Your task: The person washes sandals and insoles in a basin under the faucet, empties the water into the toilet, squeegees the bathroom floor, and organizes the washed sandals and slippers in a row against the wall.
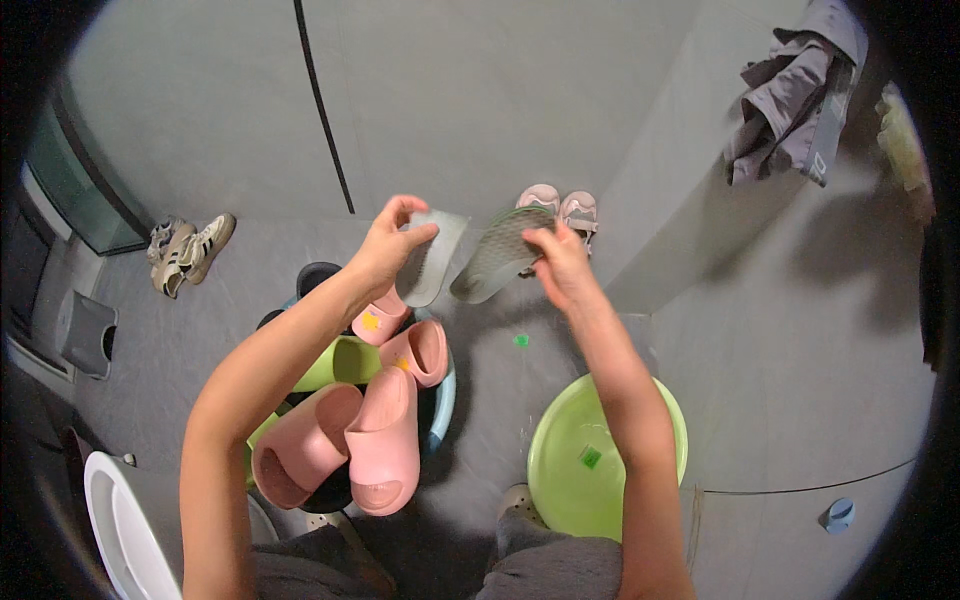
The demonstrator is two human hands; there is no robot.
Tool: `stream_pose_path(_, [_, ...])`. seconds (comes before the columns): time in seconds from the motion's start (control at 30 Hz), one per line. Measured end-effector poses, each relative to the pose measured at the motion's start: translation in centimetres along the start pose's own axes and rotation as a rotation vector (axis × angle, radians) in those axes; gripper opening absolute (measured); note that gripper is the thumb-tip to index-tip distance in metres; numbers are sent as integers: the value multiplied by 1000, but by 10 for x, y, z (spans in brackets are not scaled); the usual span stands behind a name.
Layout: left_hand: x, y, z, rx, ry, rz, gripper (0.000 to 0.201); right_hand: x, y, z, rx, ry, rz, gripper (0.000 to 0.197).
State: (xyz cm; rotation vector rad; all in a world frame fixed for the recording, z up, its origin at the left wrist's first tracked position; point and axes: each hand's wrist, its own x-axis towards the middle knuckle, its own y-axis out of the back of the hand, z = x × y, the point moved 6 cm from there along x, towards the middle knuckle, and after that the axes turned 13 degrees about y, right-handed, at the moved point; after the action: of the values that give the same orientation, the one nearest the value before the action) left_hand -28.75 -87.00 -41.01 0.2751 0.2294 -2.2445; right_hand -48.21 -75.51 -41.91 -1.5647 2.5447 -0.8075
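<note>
In my left hand [392, 243], fingers closed on its edge, is a thin, pale grey-green insole [436, 262]. My right hand [561, 262] pinches a second insole [492, 262], darker and textured, by its upper right side. The two are held up tilted, close together with a narrow gap between them. Below my left forearm, a blue basin [441, 410] is piled with pink slides [386, 435], smaller pink slippers with yellow decorations [418, 352] and a light green slipper [345, 362]. Dark items in the pile are partly hidden.
A light green basin [560, 450] stands under my right forearm. Pink shoes [540, 195] sit by the far wall, sneakers [205, 250] at the left. A grey bin-like box [88, 335] and a white tub [110, 510] are leftmost. Dark clothing [795, 100] hangs at right.
</note>
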Motion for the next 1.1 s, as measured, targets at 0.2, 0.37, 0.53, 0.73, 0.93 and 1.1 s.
stream_pose_path(0.2, [42,-47,-27,-188,94,-209,42,6,76,-21,-168,144,112,20])
stream_pose_path(0.37, [66,-70,-54,-187,139,-175,33,-5,85,-17,-288,23,97,27])
stream_pose_path(0.53, [74,-110,-72,-305,212,-351,35,6,93,8,-158,67,68,25])
stream_pose_path(0.73, [41,-161,-79,-256,350,-435,52,7,96,14,-329,169,166,23])
stream_pose_path(0.93, [53,-154,-83,-554,185,-312,36,-23,90,54,-281,-43,-89,62])
stream_pose_path(1.1, [62,-142,-72,-408,147,-225,44,-40,69,40,-86,-133,-171,41])
